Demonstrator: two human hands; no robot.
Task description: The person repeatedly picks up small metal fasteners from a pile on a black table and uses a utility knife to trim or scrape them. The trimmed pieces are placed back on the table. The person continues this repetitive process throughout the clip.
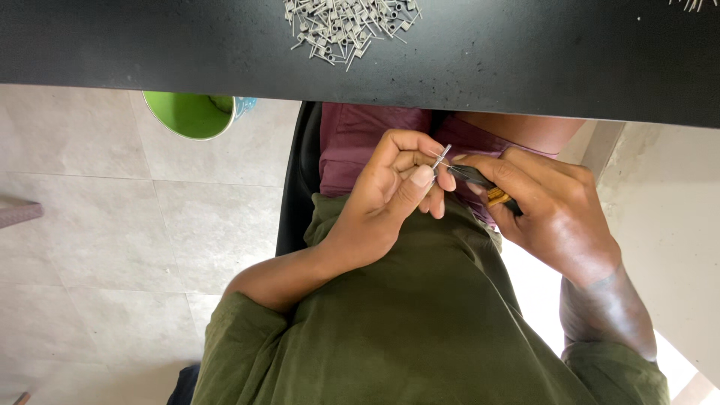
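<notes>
My left hand (394,187) pinches a small grey metal pin (441,157) between thumb and fingers, held over my lap. My right hand (551,214) grips a small tool (480,182) with a dark tip and a yellow-and-black handle; its tip touches the pin. Both hands are close together below the edge of the black table (525,67). A pile of several similar grey pins (345,26) lies on the table top at the far edge of view.
A green bucket (191,112) stands on the tiled floor (112,240) to the left, partly under the table. I sit on a dark chair (296,187), wearing an olive green shirt. A few more pins (694,4) show at the table's top right corner.
</notes>
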